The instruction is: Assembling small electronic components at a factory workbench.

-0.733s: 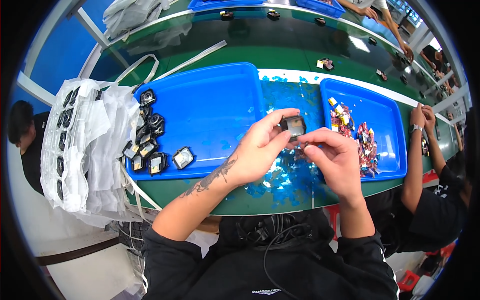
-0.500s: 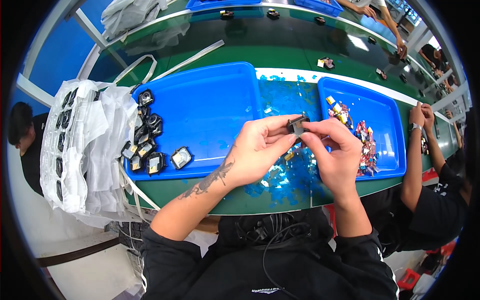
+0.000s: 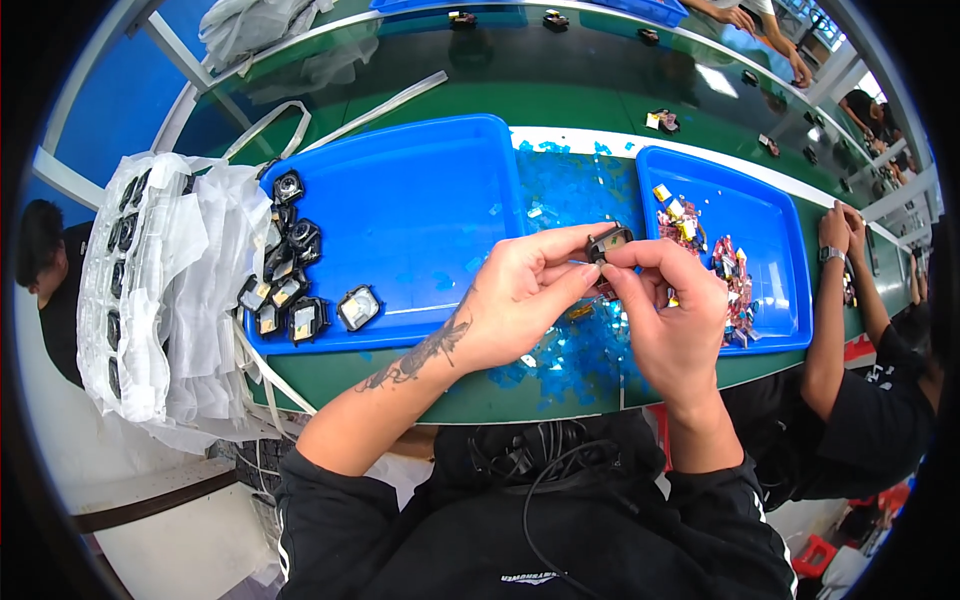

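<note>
A small black plastic housing [image 3: 610, 241] with a greyish inner face is held up over the bench, between the two blue trays. My left hand [image 3: 525, 295] is closed around its left side, thumb and fingers pinching it. My right hand [image 3: 672, 310] has its thumb and forefinger pressed together at the near right edge of the housing. Whether those fingertips hold a small part as well is hidden. Under the hands, blue film scraps [image 3: 580, 360] are scattered on the green bench.
The left blue tray [image 3: 420, 210] carries several black housings [image 3: 303, 240] along its left side. The right blue tray [image 3: 790, 270] holds small wired parts [image 3: 735, 280]. Stacked clear trays [image 3: 130, 290] stand far left. Beyond runs a green conveyor [image 3: 560, 75] with parts. A co-worker's hands [image 3: 840, 225] are at right.
The housing has tilted in my fingers, so more of its inner face shows. My right fingertips have shifted to its near edge. Parts on the conveyor have moved a little rightward.
</note>
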A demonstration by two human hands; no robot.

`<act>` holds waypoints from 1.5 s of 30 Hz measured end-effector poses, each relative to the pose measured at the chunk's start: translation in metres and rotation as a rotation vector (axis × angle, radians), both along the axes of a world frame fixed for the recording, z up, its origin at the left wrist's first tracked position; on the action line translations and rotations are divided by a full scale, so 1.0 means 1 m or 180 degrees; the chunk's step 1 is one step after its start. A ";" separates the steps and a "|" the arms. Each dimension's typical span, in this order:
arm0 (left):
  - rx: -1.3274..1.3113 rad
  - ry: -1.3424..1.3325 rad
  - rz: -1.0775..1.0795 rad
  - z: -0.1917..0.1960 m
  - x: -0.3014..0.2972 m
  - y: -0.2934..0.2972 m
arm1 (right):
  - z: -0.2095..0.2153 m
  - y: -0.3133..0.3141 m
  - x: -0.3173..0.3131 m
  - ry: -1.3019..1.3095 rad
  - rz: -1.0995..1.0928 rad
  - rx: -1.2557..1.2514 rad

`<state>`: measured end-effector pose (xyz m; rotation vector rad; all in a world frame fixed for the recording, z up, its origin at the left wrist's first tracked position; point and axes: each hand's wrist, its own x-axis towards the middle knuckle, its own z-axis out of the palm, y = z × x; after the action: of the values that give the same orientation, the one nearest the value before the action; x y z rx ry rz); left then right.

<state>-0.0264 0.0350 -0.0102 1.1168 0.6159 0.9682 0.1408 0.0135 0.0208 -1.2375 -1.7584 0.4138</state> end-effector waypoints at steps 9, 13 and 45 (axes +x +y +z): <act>0.0296 0.0250 0.0026 0.000 0.001 -0.002 | 0.004 0.004 0.004 -0.0021 0.0095 -0.0306; 0.0421 0.0177 -0.0094 0.001 0.001 -0.002 | 0.006 0.006 0.008 -0.0205 0.0101 -0.0045; 0.3601 0.1826 0.0987 0.004 0.001 0.001 | -0.011 -0.011 0.028 0.1872 0.0958 -0.1545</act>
<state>-0.0256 0.0358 -0.0061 2.4093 0.7140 1.3103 0.1688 0.0022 0.0100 -1.0154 -1.3594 1.3001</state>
